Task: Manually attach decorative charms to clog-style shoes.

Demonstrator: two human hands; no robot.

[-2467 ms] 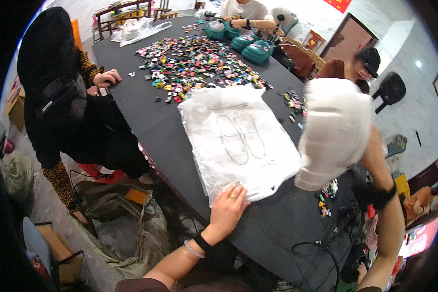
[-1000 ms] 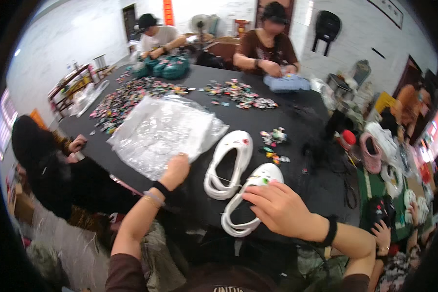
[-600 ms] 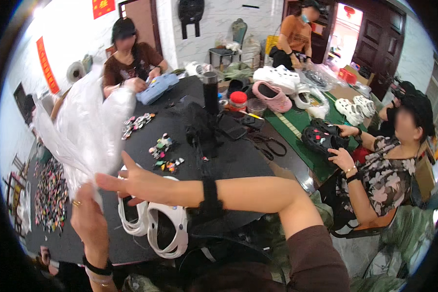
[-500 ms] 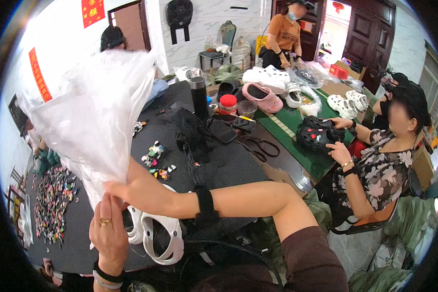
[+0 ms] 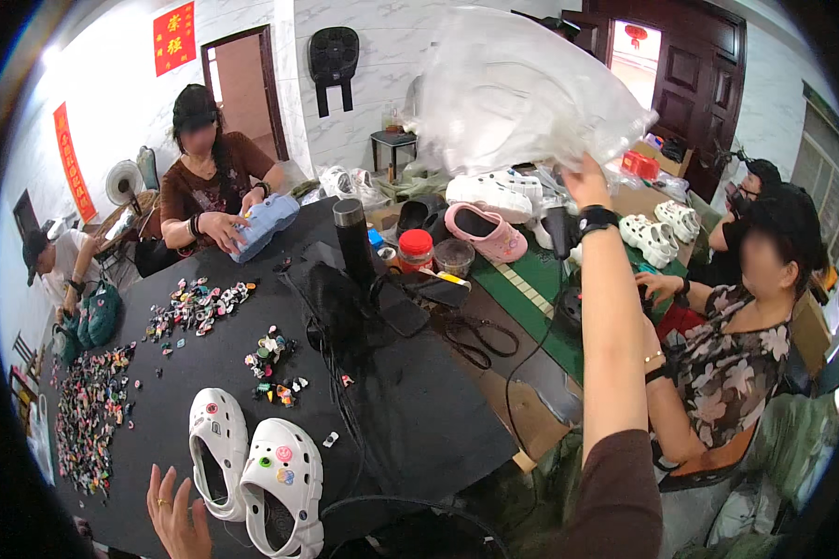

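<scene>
The right hand (image 5: 585, 183) grips a translucent white plastic bag (image 5: 522, 79) at its lower edge, with the arm extended. The bag is raised above the work surface; it is spread into a wide, arched sheet, creased near the grip and glossy along its lower right portion.

The left hand (image 5: 179, 522) is open, fingers parted, and holds nothing. It is located just beside a pair of white moulded clogs; contact cannot be determined.

The clogs stand side by side on the black-covered table (image 5: 419, 401), openings upward, toes directed away from the wearer. The nearer clog (image 5: 300, 443) carries a pink, a green and a blue-and-orange charm on its upper; side perforations are visible. The farther clog (image 5: 232, 424), to its left, bears a red round charm near the toe and a second charm behind it. Both interiors are dark.

Beyond the clogs lies a small heap of multicoloured charms (image 5: 270, 354). A larger multicoloured charm pile (image 5: 93, 410) covers the table's left side.
</scene>
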